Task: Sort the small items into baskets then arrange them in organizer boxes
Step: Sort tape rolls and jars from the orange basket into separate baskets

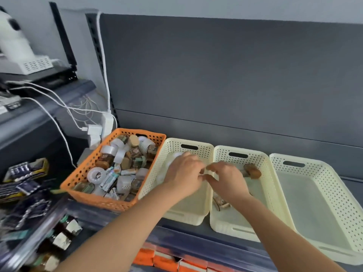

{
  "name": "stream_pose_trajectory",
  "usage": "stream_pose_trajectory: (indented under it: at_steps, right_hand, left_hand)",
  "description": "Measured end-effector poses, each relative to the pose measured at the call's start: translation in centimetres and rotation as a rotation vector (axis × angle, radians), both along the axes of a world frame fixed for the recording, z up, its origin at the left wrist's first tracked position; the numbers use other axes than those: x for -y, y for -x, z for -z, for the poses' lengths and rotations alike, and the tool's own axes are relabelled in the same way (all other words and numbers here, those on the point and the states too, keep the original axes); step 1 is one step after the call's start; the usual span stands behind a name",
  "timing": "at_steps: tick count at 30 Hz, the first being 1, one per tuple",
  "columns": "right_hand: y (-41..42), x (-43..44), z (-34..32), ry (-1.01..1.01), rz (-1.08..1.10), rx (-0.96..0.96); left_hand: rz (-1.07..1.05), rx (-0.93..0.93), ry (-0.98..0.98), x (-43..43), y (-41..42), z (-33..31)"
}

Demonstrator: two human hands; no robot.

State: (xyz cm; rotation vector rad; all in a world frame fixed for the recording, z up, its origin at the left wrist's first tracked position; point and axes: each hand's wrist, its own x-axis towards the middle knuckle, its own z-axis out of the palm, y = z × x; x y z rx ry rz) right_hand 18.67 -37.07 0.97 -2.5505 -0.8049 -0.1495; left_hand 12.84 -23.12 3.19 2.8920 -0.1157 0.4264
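1 orange basket (78,179), 3 cream baskets (306,203), l hand (182,173), r hand (225,179)

Bare forearms from the lower edge, left hand (184,173) and right hand (225,179) mid-frame, curled fingertips almost together, perhaps pinching.

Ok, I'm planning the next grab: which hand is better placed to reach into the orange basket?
Probably left. The left hand hovers over the cream basket bordering the orange basket; the right hand is one basket farther.
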Motion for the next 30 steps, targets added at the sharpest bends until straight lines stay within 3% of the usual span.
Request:
stream_pose_trajectory:
  at_steps: [8, 12, 17, 21, 27, 30]
  right_hand:
    - [3.9, -12.2, -1.3, -0.064, -0.354, -0.042]
    - [5.4, -17.9, -0.5, 0.121, -0.446, -0.067]
    - [6.0, -22.6, 0.5, 0.312, -0.426, -0.086]
    - [6.0, -24.9, 1.4, 0.342, -0.367, -0.169]
    - [5.9, -26.3, 2.3, 0.438, -0.253, -0.242]
    - [5.7, -25.6, 2.0, 0.359, -0.268, -0.177]
  left_hand:
    - [-0.327, -0.115, -0.063, -14.0, 5.7, -0.6]
    - [-0.415, -0.314, -0.169, -20.0, 8.2, 0.0]
    - [-0.327, -0.408, -0.086, -24.6, 8.9, 2.0]
    - [-0.247, -0.428, -0.052, -26.4, 8.4, 3.3]
    - [-0.216, -0.418, -0.272, -26.0, 7.0, 5.0]
    - [-0.25, -0.407, -0.213, -25.8, 6.4, 5.3]
